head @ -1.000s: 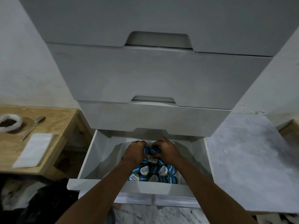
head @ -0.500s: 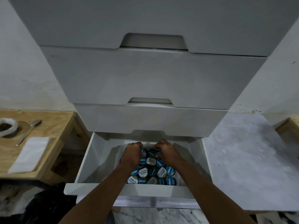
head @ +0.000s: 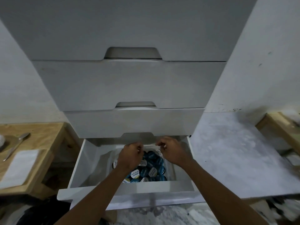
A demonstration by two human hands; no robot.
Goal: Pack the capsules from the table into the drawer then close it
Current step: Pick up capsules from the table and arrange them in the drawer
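Note:
The bottom drawer [head: 129,189] of a white cabinet stands pulled out. Inside it lies a white plastic bag [head: 103,163] holding several blue-lidded capsules [head: 151,170] in a heap. Both of my hands reach into the drawer over the heap's far side. My left hand [head: 131,154] and my right hand [head: 172,151] each pinch the bag's far rim, which stretches as a white strip between them. My left forearm hides part of the capsules.
Closed drawers [head: 129,85] overhang the back of the open one. A wooden table [head: 40,138] on the left carries a spoon [head: 16,145] and a white sheet [head: 21,168]. A grey marble slab [head: 235,153] lies on the right. Something dark sits on the floor [head: 40,211] at lower left.
Both hands left the top of the capsule heap, moved toward the back of the drawer and closed on the bag's rim. The view shifted closer and lower.

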